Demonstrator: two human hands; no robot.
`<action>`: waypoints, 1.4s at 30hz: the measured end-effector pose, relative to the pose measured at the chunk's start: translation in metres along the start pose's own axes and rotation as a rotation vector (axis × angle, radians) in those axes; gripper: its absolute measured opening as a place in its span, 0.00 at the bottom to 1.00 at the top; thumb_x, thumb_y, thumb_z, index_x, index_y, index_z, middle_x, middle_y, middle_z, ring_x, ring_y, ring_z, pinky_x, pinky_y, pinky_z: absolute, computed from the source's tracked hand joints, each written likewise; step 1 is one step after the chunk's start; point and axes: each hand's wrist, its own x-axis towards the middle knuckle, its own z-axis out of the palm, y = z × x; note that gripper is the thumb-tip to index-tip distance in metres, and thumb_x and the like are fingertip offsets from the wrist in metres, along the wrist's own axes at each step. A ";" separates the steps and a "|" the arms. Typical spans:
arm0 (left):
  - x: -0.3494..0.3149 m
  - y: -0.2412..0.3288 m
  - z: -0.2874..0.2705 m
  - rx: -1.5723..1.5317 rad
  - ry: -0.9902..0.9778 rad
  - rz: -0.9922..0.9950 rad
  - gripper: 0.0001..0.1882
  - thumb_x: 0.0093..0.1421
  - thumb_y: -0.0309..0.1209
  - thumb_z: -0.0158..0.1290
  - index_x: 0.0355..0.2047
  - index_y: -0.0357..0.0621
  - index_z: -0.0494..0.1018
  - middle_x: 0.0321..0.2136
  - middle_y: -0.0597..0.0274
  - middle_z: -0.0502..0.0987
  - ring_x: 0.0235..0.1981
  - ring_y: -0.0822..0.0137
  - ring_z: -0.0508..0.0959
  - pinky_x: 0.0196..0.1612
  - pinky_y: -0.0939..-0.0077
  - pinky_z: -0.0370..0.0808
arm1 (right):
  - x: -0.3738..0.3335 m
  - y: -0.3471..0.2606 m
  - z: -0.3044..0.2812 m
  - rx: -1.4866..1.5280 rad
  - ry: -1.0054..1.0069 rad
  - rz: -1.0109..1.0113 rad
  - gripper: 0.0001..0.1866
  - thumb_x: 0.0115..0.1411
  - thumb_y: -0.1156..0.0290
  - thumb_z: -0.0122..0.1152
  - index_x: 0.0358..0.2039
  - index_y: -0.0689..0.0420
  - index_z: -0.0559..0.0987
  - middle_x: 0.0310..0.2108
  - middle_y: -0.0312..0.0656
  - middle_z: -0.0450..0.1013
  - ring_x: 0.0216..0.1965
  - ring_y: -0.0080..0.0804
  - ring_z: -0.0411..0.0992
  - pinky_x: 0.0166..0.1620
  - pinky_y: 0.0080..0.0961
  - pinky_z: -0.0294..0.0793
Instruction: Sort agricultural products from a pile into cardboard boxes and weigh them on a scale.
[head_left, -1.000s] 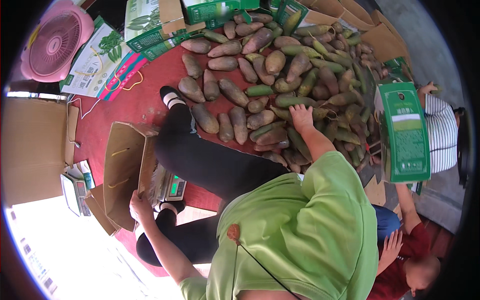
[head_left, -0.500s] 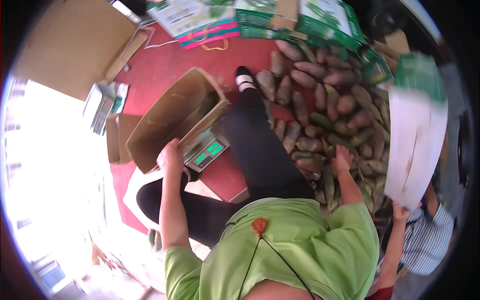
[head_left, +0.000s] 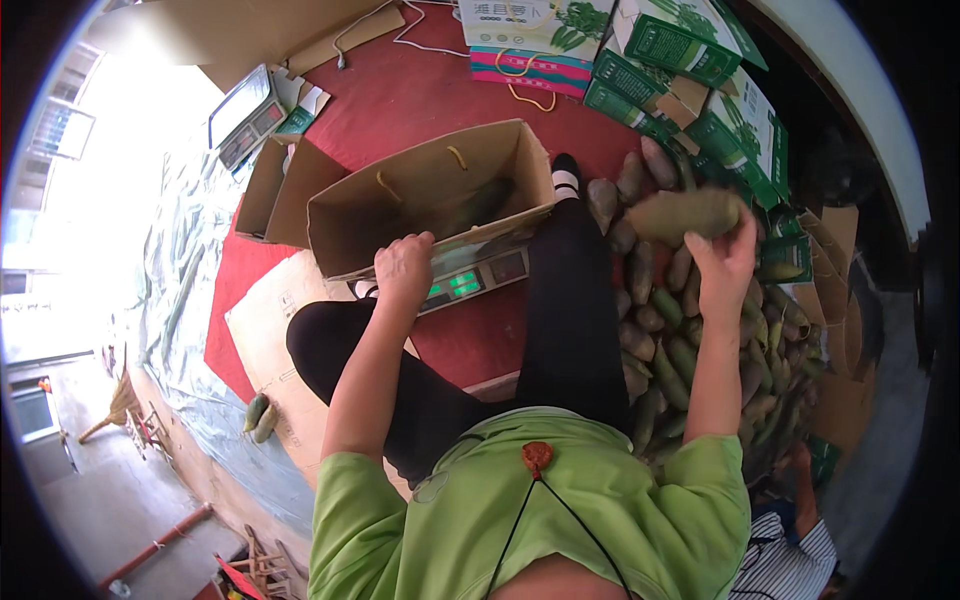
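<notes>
My left hand (head_left: 403,268) is closed over the near rim of an open cardboard box (head_left: 425,178) with yellow cord handles. Under that box sits a digital scale (head_left: 470,287) with lit green digits. A dark, elongated radish (head_left: 487,203) lies inside the box, partly in shadow. Over on the right, my right hand (head_left: 728,258) grips one end of a large greenish radish (head_left: 680,215), slightly blurred. It is held above a heap of green and brownish radishes (head_left: 685,370) beside my leg.
A smaller cardboard box (head_left: 276,200) and another scale (head_left: 247,115) stand on the left. Green-and-white cartons (head_left: 690,50) are stacked at the back right. Two radishes (head_left: 258,418) lie on flat cardboard. A person in a striped shirt (head_left: 785,555) is at the lower right.
My right hand has risen from the heap with a radish in it. My left hand stays on the box rim. The white carton the other person held at the right is gone from there.
</notes>
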 end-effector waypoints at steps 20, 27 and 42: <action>0.008 -0.012 0.018 0.044 -0.040 0.004 0.13 0.58 0.36 0.46 0.38 0.45 0.74 0.28 0.47 0.78 0.31 0.49 0.79 0.34 0.54 0.75 | -0.002 0.057 0.292 -0.641 -0.561 -0.417 0.31 0.43 0.54 0.67 0.49 0.46 0.71 0.43 0.39 0.70 0.48 0.38 0.67 0.46 0.38 0.65; 0.005 0.002 -0.005 0.094 -0.063 0.002 0.10 0.56 0.31 0.47 0.38 0.50 0.73 0.33 0.52 0.78 0.35 0.51 0.78 0.36 0.57 0.73 | -0.007 0.019 0.182 -0.344 -0.318 -0.371 0.16 0.48 0.68 0.64 0.39 0.53 0.77 0.37 0.39 0.73 0.43 0.38 0.70 0.45 0.37 0.67; 0.006 0.016 -0.010 0.020 -0.053 -0.031 0.08 0.55 0.35 0.50 0.35 0.49 0.72 0.30 0.50 0.77 0.35 0.47 0.76 0.35 0.54 0.71 | -0.144 0.137 -0.204 -0.962 0.274 0.518 0.13 0.50 0.67 0.61 0.37 0.57 0.78 0.35 0.47 0.76 0.38 0.44 0.74 0.42 0.35 0.72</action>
